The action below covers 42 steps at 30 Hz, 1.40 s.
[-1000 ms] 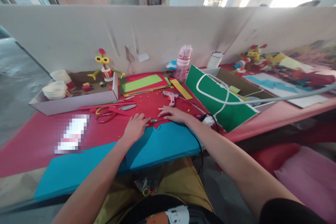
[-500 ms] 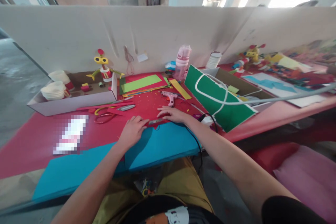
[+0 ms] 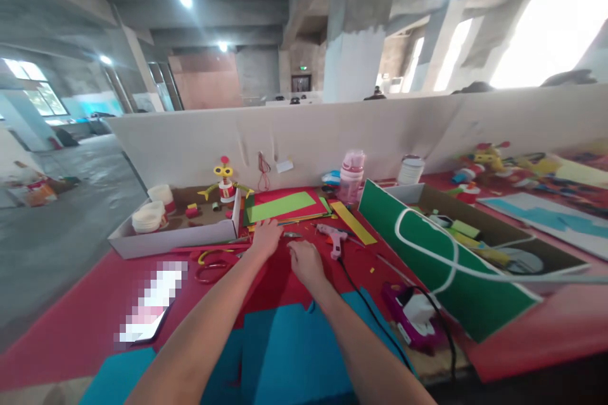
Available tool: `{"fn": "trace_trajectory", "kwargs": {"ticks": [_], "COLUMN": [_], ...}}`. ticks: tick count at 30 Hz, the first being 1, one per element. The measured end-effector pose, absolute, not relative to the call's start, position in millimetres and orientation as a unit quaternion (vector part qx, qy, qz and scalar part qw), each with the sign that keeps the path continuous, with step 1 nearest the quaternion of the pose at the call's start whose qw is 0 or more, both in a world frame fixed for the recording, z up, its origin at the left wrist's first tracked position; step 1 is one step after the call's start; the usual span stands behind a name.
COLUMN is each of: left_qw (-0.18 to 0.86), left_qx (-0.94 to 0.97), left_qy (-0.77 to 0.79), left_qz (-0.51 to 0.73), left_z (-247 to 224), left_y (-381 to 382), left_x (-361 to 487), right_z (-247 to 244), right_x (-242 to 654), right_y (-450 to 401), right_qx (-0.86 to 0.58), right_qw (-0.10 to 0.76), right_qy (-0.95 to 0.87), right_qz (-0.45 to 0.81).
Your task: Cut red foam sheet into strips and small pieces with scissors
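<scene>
The pink glue gun lies on the red tabletop, and left of it reach both bare hands. The left hand is the farther one, palm down with its fingers stretched forward; whether they grip anything cannot be told. The right hand is just beside the glue gun, on its near left, fingers curled inward; what they might hold is hidden. A small silver tool shows between the two hands, left of the glue gun, its full shape too blurred to make out. Farther left of the glue gun are the red and yellow handles of a pair of scissors. Behind and left of it lies a stack of coloured paper; just behind it, to the right, a yellow strip. Blue sheets spread in front of the glue gun, while a green board leans to its right.
</scene>
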<state>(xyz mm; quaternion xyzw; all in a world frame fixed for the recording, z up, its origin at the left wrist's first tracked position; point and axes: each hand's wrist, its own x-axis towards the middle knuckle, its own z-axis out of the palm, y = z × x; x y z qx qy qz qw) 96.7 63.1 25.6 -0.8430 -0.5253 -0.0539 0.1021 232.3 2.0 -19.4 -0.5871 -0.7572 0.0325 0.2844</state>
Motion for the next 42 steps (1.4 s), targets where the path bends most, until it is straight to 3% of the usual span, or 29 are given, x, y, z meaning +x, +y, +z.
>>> {"fn": "trace_trajectory", "kwargs": {"ticks": [5, 10, 17, 22, 26, 29, 32, 34, 37, 42], "left_qw": [0.079, -0.094, -0.116, -0.078, -0.122, -0.219, -0.456, -0.602, -0.685, -0.747], "left_qx": [-0.847, -0.890, -0.872, -0.886, -0.846, -0.759, -0.608, -0.493, -0.416, -0.380], "left_qy": [-0.516, -0.434, -0.474, -0.453, -0.492, -0.517, -0.443, -0.372, -0.290, -0.252], "left_qz": [-0.104, -0.102, -0.036, -0.062, -0.165, -0.331, -0.476, -0.507, -0.523, -0.484], "left_z": [26, 23, 15, 8, 4, 3, 2, -1, -6, -15], "left_y": [63, 24, 0, 3, 5, 6, 5, 3, -1, -14], "left_x": [82, 36, 34, 38, 30, 25, 28, 35, 46, 64], "right_z": [-22, -19, -25, -15, 11, 19, 7, -6, -16, -7], "right_x": [246, 243, 245, 242, 226, 213, 203, 199, 195, 195], "right_y": [2, 4, 3, 4, 5, 6, 10, 13, 14, 9], "right_qx": [-0.566, -0.556, -0.535, -0.500, -0.483, -0.472, -0.468, -0.438, -0.341, -0.262], "right_qw": [0.303, 0.315, 0.332, 0.448, 0.561, 0.643, 0.708, 0.680, 0.605, 0.551], "right_qy": [-0.764, -0.767, -0.776, -0.737, -0.647, -0.559, -0.456, -0.440, -0.408, -0.412], "right_qz": [0.060, 0.056, 0.037, 0.079, 0.183, 0.226, 0.266, 0.390, 0.593, 0.677]}}
